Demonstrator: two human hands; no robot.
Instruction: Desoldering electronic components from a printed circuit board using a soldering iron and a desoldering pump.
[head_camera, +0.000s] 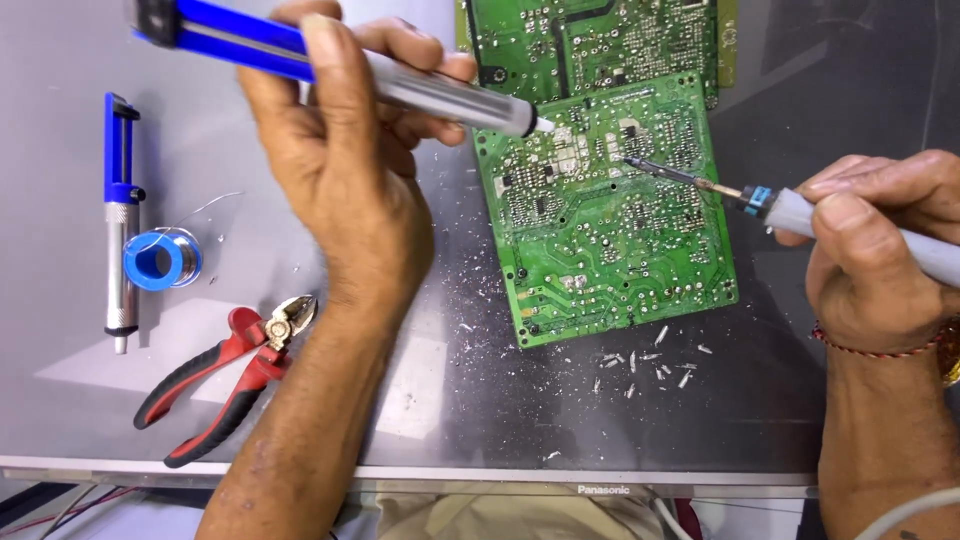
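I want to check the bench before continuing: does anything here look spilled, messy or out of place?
Yes. Small silvery metal bits lie scattered on the grey work surface just below the green circuit board, with fine pale specks to the board's left. The red-handled cutting pliers lie open beside the left forearm.

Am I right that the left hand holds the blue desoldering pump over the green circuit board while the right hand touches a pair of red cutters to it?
Not quite: the head view shows the right hand holding a soldering iron, its tip on the green circuit board. The red cutters lie on the table.
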